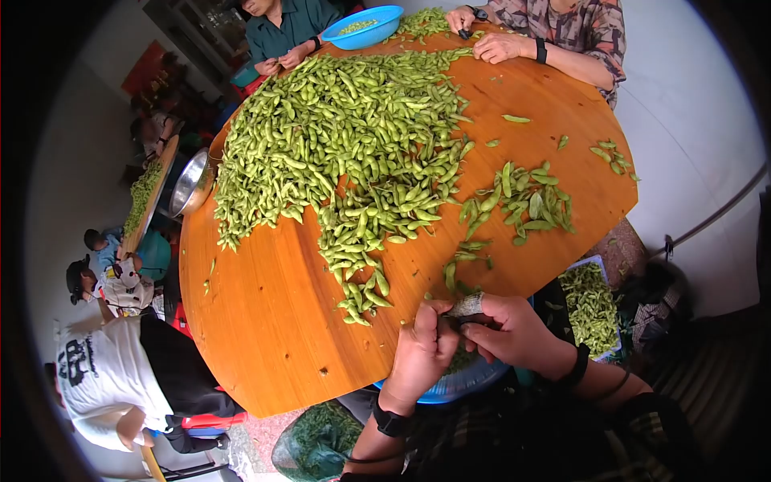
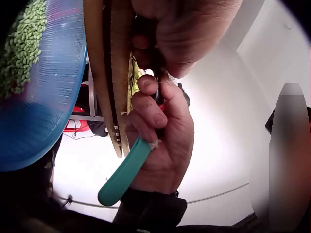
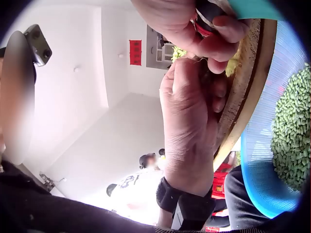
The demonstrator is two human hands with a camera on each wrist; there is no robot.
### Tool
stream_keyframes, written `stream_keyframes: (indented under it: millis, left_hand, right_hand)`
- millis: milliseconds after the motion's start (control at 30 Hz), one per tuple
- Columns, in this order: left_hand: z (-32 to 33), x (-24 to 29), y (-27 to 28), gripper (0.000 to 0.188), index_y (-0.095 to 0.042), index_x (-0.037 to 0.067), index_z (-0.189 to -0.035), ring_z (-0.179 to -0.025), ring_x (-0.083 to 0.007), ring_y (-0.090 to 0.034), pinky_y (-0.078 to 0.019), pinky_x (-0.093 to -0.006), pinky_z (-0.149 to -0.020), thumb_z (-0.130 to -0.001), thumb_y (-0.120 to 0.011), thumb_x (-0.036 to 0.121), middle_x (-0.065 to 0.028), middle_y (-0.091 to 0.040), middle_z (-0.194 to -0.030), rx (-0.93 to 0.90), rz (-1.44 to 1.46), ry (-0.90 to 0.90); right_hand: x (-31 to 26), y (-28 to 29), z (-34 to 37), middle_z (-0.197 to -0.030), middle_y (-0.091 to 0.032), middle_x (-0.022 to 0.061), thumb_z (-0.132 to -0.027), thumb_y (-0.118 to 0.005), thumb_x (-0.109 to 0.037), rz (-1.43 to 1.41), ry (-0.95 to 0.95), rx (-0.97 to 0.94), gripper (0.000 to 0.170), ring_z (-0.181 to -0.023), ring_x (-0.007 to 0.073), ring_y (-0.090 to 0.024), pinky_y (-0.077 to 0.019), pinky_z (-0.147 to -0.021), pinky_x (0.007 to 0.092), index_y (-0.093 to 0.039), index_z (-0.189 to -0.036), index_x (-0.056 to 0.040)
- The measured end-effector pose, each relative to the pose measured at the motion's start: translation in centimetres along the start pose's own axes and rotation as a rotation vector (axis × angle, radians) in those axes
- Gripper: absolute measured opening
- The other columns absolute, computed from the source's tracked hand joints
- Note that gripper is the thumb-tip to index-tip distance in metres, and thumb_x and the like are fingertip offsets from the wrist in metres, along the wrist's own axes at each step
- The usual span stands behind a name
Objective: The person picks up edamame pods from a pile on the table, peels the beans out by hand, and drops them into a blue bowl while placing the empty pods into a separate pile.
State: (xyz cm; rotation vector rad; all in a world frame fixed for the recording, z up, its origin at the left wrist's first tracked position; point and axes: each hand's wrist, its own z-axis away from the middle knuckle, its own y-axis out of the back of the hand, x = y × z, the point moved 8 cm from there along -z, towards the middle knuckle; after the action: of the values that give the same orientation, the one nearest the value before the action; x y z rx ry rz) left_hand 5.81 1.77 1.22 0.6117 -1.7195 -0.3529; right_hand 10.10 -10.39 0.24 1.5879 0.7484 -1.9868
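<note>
My left hand (image 1: 422, 345) and right hand (image 1: 518, 333) meet at the table's near edge. In the left wrist view, the right hand (image 2: 167, 136) curls round a tool with a teal handle (image 2: 125, 172). Above it, the left hand (image 2: 194, 31) has its fingers bent. The right wrist view has the right hand (image 3: 175, 22) at the top and the left hand (image 3: 187, 121) below. A thin stalk (image 3: 199, 59) shows at the left fingertips; anything deeper in that hand is hidden. Whitish wrapping (image 1: 468, 305) lies where the fingers meet.
Green pods (image 1: 345, 136) heap on the wooden table (image 1: 273, 321), with smaller piles at right. Below the hands is a blue basket (image 3: 262, 160) of shelled beans (image 3: 294, 131). A crate of pods (image 1: 590, 309) stands right. People sit across the table, near another blue basin (image 1: 361, 36).
</note>
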Motion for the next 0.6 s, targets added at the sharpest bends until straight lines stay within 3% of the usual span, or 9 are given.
stream_keyframes:
  millis: [233,300,333,400,600]
  left_hand:
    - [-0.3,0.0,0.0,0.031,-0.054,0.002,-0.113,-0.057,-0.027,-0.06,-0.0502,-0.0362,-0.058,-0.083,-0.053,-0.005,-0.0155,-0.06,-0.074,0.058,0.093,0.044]
    - [0.0,-1.4,-0.5,0.032,-0.055,0.003,-0.114,-0.056,-0.0203,-0.06,-0.0495,-0.0331,-0.056,-0.084,-0.051,-0.006,-0.0106,-0.06,-0.071,0.017,0.135,0.17]
    - [0.2,-1.2,-0.3,0.032,-0.055,0.003,-0.114,-0.056,-0.0203,-0.06,-0.0495,-0.0331,-0.056,-0.084,-0.051,-0.006,-0.0106,-0.06,-0.071,0.015,0.134,0.173]
    - [0.9,-2.1,-0.9,0.031,-0.055,0.002,-0.115,-0.061,-0.0139,-0.06,-0.05,-0.0277,-0.056,-0.086,-0.047,-0.007,-0.006,-0.062,-0.076,-0.069,0.404,0.407]
    - [0.8,-1.3,-1.1,0.035,-0.054,0.001,-0.117,-0.069,-0.015,-0.062,-0.051,-0.0237,-0.057,-0.088,-0.035,-0.009,-0.0094,-0.059,-0.098,0.08,0.808,0.455]
  right_hand:
    - [0.5,0.2,0.2,-0.07,-0.061,0.0017,-0.091,-0.057,-0.004,0.025,0.007,0.027,0.026,-0.054,0.0057,-0.053,-0.0433,-0.049,0.0225,-0.061,-0.117,-0.0003]
    - [-1.1,0.0,0.8,-0.073,-0.063,0.0027,-0.091,-0.057,-0.003,0.248,0.28,0.081,0.031,-0.06,0.0066,-0.055,-0.0449,-0.054,0.023,-0.06,-0.121,-0.0002]
    - [-1.1,0.1,1.0,-0.073,-0.063,0.0027,-0.091,-0.057,-0.003,0.246,0.278,0.082,0.031,-0.06,0.0066,-0.055,-0.0449,-0.054,0.023,-0.06,-0.121,-0.0002]
    - [-0.9,-0.1,1.2,-0.076,-0.064,0.0037,-0.09,-0.057,-0.002,0.272,0.204,0.028,0.031,-0.065,0.0069,-0.055,-0.0459,-0.059,0.0232,-0.059,-0.121,0.0003]
    - [-1.3,0.6,0.9,-0.072,-0.062,0.0015,-0.091,-0.058,-0.003,0.069,0.156,0.09,0.022,-0.06,0.0054,-0.055,-0.0448,-0.054,0.0222,-0.061,-0.113,0.0005]
